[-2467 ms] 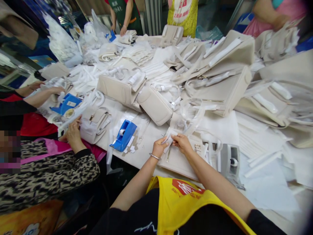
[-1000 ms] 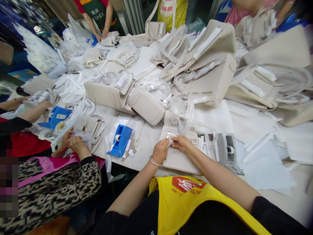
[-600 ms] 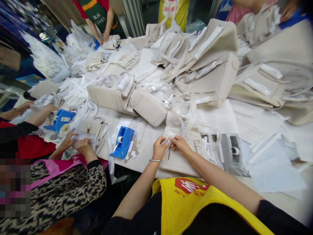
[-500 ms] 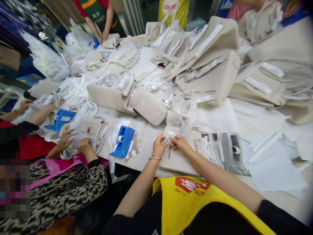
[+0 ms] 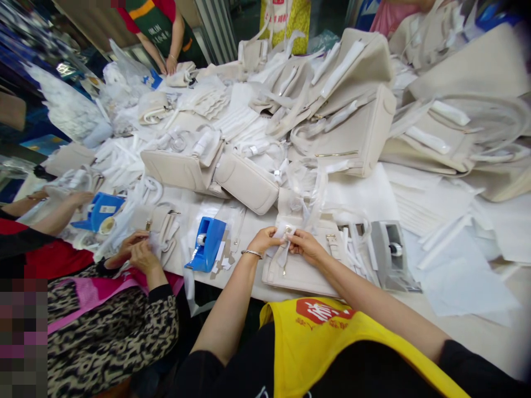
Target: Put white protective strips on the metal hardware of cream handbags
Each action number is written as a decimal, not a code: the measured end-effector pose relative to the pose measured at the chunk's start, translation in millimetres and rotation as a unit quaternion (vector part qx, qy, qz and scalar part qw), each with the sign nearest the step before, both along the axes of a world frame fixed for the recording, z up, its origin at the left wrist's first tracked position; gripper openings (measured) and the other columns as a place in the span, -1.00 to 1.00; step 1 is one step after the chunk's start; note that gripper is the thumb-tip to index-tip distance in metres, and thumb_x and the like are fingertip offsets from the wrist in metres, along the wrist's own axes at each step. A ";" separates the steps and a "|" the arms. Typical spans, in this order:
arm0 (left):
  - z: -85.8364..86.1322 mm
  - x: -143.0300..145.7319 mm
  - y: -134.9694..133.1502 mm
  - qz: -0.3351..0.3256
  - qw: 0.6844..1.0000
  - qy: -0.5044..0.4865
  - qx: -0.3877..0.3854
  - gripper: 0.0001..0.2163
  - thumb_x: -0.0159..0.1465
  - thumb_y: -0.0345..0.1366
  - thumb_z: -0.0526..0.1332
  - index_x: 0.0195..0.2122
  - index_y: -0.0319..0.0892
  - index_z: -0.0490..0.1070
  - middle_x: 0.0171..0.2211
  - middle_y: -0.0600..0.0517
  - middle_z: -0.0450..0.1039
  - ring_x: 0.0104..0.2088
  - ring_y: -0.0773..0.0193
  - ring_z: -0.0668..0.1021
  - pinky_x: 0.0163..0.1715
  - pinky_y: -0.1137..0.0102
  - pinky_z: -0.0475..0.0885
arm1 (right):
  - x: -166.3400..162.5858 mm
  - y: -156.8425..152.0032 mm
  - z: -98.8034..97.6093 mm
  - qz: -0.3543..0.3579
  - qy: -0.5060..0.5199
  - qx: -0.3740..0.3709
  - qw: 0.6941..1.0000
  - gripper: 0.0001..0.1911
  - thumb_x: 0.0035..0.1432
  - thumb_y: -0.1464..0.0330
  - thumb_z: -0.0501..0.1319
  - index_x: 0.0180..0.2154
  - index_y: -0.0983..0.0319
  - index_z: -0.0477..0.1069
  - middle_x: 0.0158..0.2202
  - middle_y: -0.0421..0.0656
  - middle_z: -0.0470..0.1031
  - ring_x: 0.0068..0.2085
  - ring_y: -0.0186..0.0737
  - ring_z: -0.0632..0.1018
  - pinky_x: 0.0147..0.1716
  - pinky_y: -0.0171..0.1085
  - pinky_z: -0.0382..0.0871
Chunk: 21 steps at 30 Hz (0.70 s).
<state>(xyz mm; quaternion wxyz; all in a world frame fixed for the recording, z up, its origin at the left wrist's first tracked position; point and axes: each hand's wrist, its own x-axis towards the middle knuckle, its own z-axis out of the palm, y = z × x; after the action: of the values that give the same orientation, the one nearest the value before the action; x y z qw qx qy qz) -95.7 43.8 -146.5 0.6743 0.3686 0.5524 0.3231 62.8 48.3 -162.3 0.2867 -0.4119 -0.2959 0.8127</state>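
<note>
A cream handbag (image 5: 305, 273) lies flat on the table in front of me, with a small buckle tab on its right part. My left hand (image 5: 264, 241) is closed, thumb and fingers pinching a thin white wrapping piece (image 5: 284, 256) over the bag's front. From the other side my right hand (image 5: 307, 245) pinches the same wrapping piece. A bit of metal hardware shows between the fingertips, and a zip pull hangs just below. Clear, wrapped handles (image 5: 317, 190) rise from the bag behind my hands.
A blue tape dispenser (image 5: 208, 243) stands left of the bag, a grey tape dispenser (image 5: 390, 257) right of it. More cream handbags (image 5: 246, 179) are piled behind. White sheets (image 5: 460, 276) lie at right. A co-worker's hands (image 5: 143, 255) work close on the left.
My left hand has shifted slightly left, and the white wrapping piece now shows more between my fingers. The co-worker's hands at left have drawn together. The whole view has shifted a little.
</note>
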 end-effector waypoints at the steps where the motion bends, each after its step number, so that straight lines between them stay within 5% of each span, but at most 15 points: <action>1: 0.0 -1.5 0.4 -0.003 1.000 -0.015 -0.007 -0.65 -0.25 -0.30 0.34 -0.41 -0.32 0.36 -0.48 0.07 0.39 -0.47 0.40 0.38 -0.36 0.45 0.26 | 1.4 0.0 -0.6 0.002 0.018 -0.003 1.000 -0.75 -0.12 0.27 0.25 -0.41 0.29 0.28 -0.65 -0.25 0.32 -0.63 -0.46 0.33 -0.64 -0.48 0.26; 21: -6.2 -8.8 0.6 0.004 0.998 -0.052 0.022 -0.53 -0.17 -0.32 0.32 -0.19 -0.28 0.30 -0.30 -0.01 0.40 -0.34 0.32 0.41 -0.27 0.41 0.29 | 2.8 0.1 -10.8 -0.019 0.105 -0.004 0.994 -0.76 -0.09 0.25 0.24 -0.42 0.29 0.32 -0.57 -0.23 0.32 -0.54 -0.43 0.32 -0.57 -0.44 0.19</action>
<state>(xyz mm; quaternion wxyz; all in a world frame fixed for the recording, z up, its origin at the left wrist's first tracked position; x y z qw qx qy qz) -104.4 44.4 -152.7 0.6929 0.3634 0.5106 0.3565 65.6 48.3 -173.1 0.3295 -0.3313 -0.2528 0.8472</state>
